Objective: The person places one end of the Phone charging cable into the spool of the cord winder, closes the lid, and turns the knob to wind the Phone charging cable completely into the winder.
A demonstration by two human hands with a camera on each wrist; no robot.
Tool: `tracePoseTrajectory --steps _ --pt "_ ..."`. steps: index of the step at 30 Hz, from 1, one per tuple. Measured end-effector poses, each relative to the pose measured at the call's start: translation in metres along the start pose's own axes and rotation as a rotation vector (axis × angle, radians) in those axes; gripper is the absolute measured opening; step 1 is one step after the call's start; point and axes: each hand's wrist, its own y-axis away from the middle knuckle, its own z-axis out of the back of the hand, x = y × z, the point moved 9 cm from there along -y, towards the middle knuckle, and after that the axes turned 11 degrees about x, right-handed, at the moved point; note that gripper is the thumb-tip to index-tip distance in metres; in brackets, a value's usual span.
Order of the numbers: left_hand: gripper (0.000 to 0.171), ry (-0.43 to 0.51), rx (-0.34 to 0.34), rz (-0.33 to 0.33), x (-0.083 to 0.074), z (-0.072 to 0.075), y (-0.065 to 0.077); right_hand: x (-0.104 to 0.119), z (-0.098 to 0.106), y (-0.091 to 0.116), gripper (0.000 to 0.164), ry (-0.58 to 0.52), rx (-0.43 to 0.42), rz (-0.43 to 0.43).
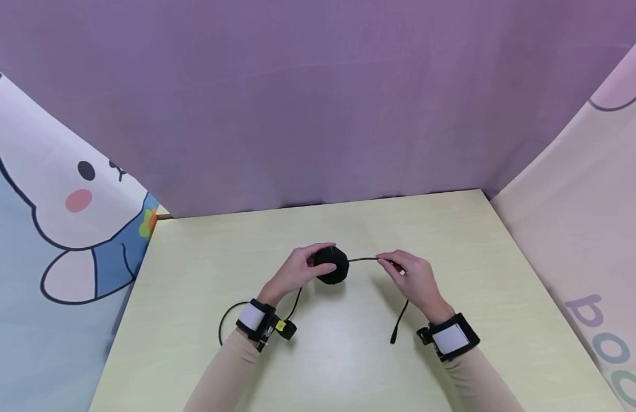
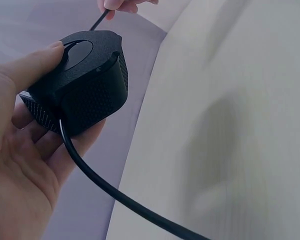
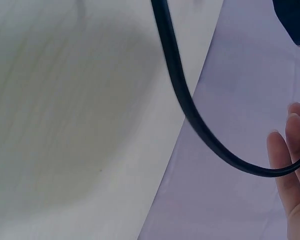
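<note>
My left hand (image 1: 296, 271) grips a black many-sided cable reel (image 1: 332, 265), raised over the table. In the left wrist view, the thumb lies on the round disc of the reel (image 2: 92, 75) and the fingers support it beneath. A black cable (image 1: 362, 259) runs from the reel's right side to my right hand (image 1: 417, 280), which pinches it between thumb and fingers. Below that hand the cable's free end hangs with a small plug (image 1: 393, 336). Another cable length (image 2: 107, 186) leaves the reel's near side. The right wrist view shows the cable (image 3: 190, 107) curving into the right fingers.
A pale wooden table (image 1: 338, 366) lies under both hands. Behind it hangs a purple cloth (image 1: 318, 103). Printed cloths stand at the left (image 1: 66, 229) and right (image 1: 580, 229). The left cable (image 1: 222, 323) loops beside the left wrist.
</note>
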Motion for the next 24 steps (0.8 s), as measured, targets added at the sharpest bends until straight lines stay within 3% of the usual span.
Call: tracePoseTrajectory --steps 24 --pt "0.052 0.006 -0.01 0.004 0.003 0.001 0.001 -0.012 0.016 0.007 0.018 0.028 -0.035 -0.023"
